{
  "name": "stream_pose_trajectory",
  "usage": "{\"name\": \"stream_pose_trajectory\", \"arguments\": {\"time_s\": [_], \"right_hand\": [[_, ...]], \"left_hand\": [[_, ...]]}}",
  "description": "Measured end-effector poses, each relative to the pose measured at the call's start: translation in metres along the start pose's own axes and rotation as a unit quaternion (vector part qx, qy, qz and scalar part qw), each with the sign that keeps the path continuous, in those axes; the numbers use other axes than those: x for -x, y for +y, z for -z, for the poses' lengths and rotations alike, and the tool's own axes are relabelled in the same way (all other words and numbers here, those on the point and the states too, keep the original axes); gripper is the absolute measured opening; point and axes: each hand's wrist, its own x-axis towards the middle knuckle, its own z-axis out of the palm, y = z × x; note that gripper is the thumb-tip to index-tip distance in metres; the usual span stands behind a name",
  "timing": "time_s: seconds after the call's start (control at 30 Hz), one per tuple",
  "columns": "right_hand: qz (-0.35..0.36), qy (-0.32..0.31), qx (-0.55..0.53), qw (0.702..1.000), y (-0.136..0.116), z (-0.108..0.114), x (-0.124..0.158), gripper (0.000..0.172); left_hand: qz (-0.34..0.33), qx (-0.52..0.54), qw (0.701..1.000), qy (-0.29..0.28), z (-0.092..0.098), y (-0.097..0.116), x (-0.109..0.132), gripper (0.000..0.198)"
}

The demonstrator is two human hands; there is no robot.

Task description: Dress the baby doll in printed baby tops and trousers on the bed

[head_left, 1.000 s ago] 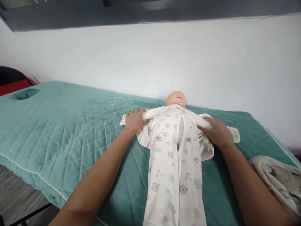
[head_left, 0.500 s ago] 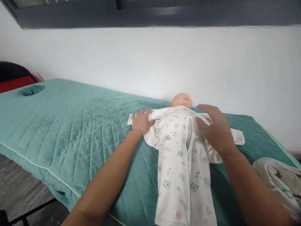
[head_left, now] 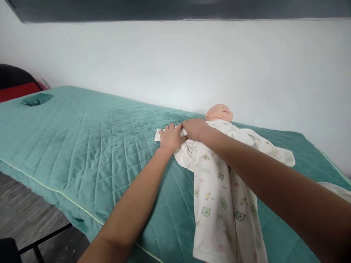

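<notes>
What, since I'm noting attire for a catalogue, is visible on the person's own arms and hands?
The left hand and right hand are bare, without gloves. No sleeves show on the forearms, nor any watch or bracelet.

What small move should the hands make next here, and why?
Probably ease the sleeve outward with the left hand while the right hand steadies it: both hands are at that sleeve, cloth is bunched just below them, and no doll's hand shows at the cuff.
</notes>
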Motion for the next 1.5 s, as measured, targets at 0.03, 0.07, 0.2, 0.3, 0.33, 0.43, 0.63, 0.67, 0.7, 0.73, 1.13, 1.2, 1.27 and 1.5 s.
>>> {"name": "stream_pose_trajectory", "arguments": {"time_s": [0.03,0.07,0.2,0.3,0.33,0.43,0.63,0.67,0.7,0.73,1.13,1.2,1.27,1.5], "right_hand": [[0.005,-0.003,0.002,1.000,0.004,0.002,0.001,0.036],[0.009,-0.004,0.006,1.000,0.007,0.004,0.004,0.035],[0.021,-0.012,0.034,0.999,0.016,0.017,0.017,0.027],[0.013,-0.022,0.055,0.998,0.020,0.025,0.026,0.022],[0.008,-0.020,0.059,0.998,0.022,0.027,0.029,0.022],[-0.008,-0.006,0.069,0.998,0.029,0.030,0.036,0.023],[-0.020,-0.007,0.088,0.996,0.041,0.034,0.045,0.025],[-0.022,-0.006,0.090,0.996,0.042,0.035,0.046,0.025],[-0.023,-0.004,0.090,0.996,0.043,0.035,0.047,0.025],[-0.023,-0.002,0.088,0.996,0.043,0.035,0.047,0.025],[-0.010,0.036,-0.063,0.997,0.033,0.010,0.029,0.034],[-0.014,0.084,-0.137,0.987,0.042,0.006,0.039,0.044],[-0.033,0.158,-0.231,0.959,0.056,-0.001,0.059,0.046],[-0.253,0.388,-0.372,0.804,0.120,-0.082,0.146,0.040]], "left_hand": [[-0.003,-0.001,1.000,0.002,0.001,0.000,0.000,0.045],[-0.008,-0.001,1.000,0.005,0.001,0.000,0.001,0.045],[-0.018,0.002,1.000,0.005,0.008,-0.001,0.004,0.046],[-0.002,-0.003,1.000,0.008,0.010,-0.002,0.006,0.043],[0.006,-0.008,1.000,0.014,0.011,-0.003,0.006,0.040],[0.022,-0.017,0.999,0.023,0.010,-0.005,0.005,0.035],[-0.009,-0.019,0.999,-0.026,0.015,-0.012,0.003,0.037],[-0.014,-0.020,0.999,-0.035,0.016,-0.013,0.003,0.036],[-0.017,-0.022,0.999,-0.040,0.017,-0.014,0.003,0.036],[-0.016,-0.022,0.999,-0.041,0.017,-0.014,0.003,0.035],[-0.139,-0.054,0.987,0.061,0.005,0.002,0.001,0.042],[-0.144,-0.073,0.985,0.067,0.007,0.000,0.001,0.047],[-0.138,-0.088,0.984,0.075,0.007,-0.002,0.001,0.048],[-0.123,-0.092,0.984,0.095,-0.003,-0.011,-0.001,0.043]]}}
